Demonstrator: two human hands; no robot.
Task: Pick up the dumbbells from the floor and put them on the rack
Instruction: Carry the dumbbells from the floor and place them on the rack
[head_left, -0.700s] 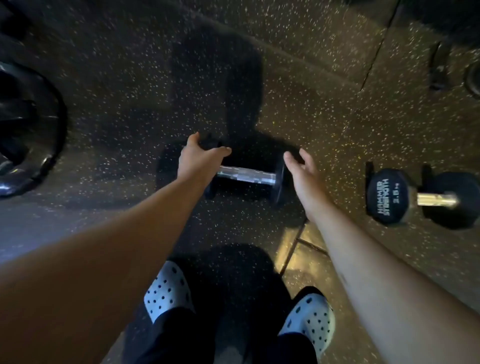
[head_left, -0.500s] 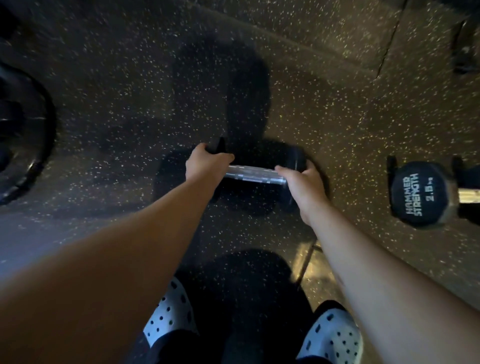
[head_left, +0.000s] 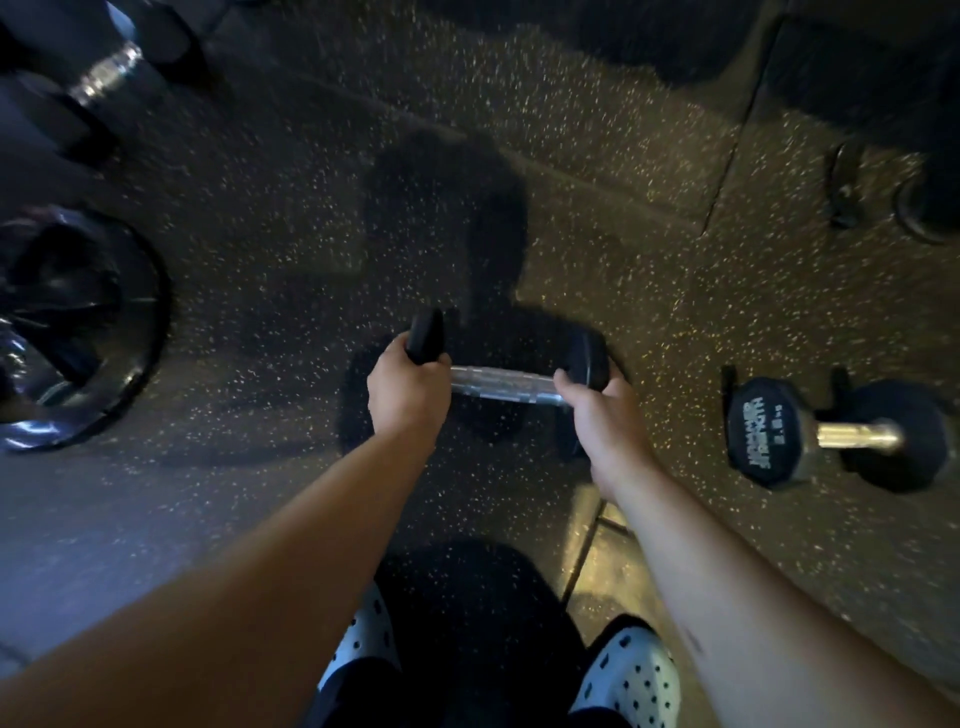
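Note:
A small black dumbbell (head_left: 506, 383) with a chrome handle hangs just above the speckled floor, its shadow beneath it. My left hand (head_left: 408, 387) is closed around the left end of the handle, against the left head. My right hand (head_left: 597, 415) grips the right end, next to the right head. A second black dumbbell (head_left: 763, 428), marked Hammer Strength, lies on the floor to the right, apart from my hands. At the top left, another dumbbell (head_left: 104, 73) with a chrome handle sits on what looks like a rack.
A large black weight plate (head_left: 130, 332) lies at the left edge. Dark equipment feet (head_left: 844, 187) stand at the upper right. My two white spotted shoes (head_left: 631, 670) are at the bottom. Rubber floor tiles with seams run under everything.
Both hands have gone from beside the dumbbell's heads to closed on its handle, and the dumbbell has come up off the floor. The view has tilted up a little.

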